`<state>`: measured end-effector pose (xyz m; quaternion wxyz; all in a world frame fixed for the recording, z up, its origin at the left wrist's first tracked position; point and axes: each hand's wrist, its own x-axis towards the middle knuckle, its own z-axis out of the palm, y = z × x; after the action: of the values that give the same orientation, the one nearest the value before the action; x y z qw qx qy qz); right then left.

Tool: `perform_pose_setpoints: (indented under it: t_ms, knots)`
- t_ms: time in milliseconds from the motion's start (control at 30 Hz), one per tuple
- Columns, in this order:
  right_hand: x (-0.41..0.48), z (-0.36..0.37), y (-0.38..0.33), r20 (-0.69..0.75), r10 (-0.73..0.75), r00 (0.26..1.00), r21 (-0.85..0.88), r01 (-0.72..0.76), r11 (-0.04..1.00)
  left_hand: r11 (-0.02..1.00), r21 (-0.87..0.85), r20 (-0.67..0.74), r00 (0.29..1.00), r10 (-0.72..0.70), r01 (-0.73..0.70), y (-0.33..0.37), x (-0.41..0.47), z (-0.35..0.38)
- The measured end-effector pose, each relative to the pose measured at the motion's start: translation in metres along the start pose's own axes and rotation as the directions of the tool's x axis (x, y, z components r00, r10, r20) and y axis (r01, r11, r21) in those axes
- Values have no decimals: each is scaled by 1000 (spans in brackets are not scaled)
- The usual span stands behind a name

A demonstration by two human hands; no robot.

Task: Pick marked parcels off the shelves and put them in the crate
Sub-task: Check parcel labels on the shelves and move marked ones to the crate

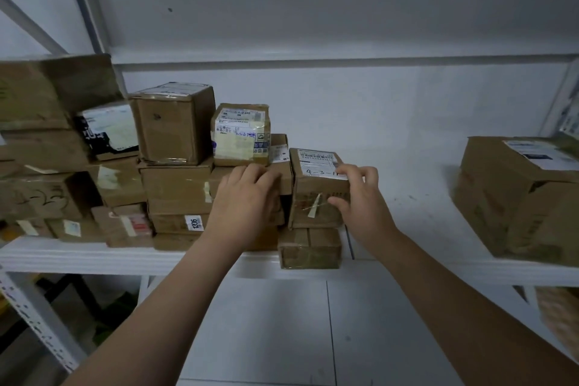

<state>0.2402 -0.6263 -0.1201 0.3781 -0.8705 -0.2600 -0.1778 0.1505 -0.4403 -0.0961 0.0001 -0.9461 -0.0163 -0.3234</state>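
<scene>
on the white shelf (78,255), brown boxes (175,188) sit piled at the left. next, the left grip (247,197) lies spread on one box (283,180), likely so the pile won't tip. the right grip (363,204) pinches the marked parcel (310,188), thumb in front and fingers on top, ready to pull. no crate shows.

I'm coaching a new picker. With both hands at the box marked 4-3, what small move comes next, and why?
Probably lift the marked box slightly and draw it toward you. The right hand grips its right side, and the left hand rests on the neighbouring box, which should steady the stack. It sits on a small box at the shelf edge.
</scene>
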Motion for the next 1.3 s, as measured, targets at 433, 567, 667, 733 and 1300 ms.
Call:
perform_pose_setpoints:
  t_ms: [433,567,667,733,1300]
  knots:
    - [8,-1,8,17,-40,999,-161,42,986,999,-43,-57,998,31,-33,0,-1,10]
    - [6,-9,4,72,-25,997,-252,43,967,993,-89,-89,993,71,-79,15,3,8]
    - [1,-21,1,52,-36,998,-267,49,963,987,-118,-73,992,104,-112,29,8,7]
    - [-3,-32,3,20,-60,998,-284,63,957,985,-119,-67,991,114,-121,38,12,8]
    - [-45,-243,133,-329,-48,943,-515,-137,846,887,-292,-175,932,318,-358,272,78,50]
